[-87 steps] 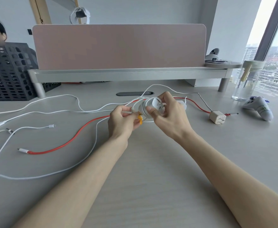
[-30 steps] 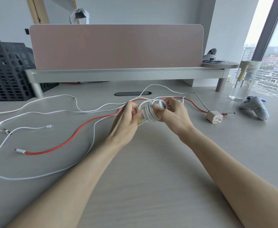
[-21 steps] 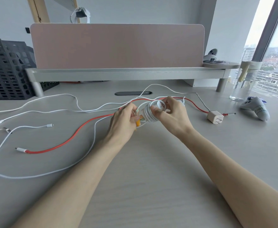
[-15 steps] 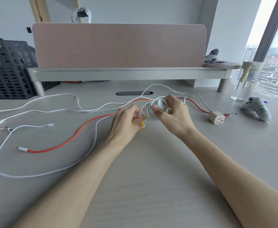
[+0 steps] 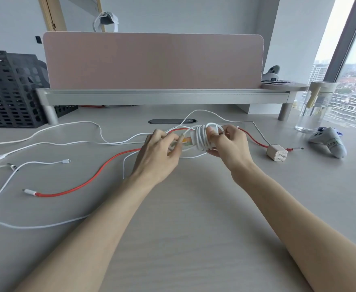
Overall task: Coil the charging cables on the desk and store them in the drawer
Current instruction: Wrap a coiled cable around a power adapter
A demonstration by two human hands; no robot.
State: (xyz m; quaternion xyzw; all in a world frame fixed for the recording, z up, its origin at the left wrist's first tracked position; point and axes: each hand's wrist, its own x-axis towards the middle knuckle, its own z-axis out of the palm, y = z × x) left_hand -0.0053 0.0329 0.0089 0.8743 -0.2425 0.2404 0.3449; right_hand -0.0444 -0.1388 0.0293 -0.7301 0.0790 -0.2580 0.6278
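1. Surface: pale wood grain. We see both bare forearms reaching over it toward the white coil, our reference for all places below.
2. Loose white cables: nearer than the coil and well to its left, uncoiled, lying on the surface.
3. Red cable: uncoiled, running from near-left of the coil, behind the hands, and out to its right.
4. Left hand: just left of the coil, fingers curled, pinching the plug end, which shows orange; the detail is blurred.
5. Right hand: fingers wrapped round the coil's right side, holding it just above the surface.
6. Charger brick: right of the coil, prongs outward.
7. Game controller: farther right.
8. Cable slot: just behind the coil.
9. Water bottle: behind and far right.
10. Riser shelf, pink panel: behind the coil.
11. Black crate: behind, far left.
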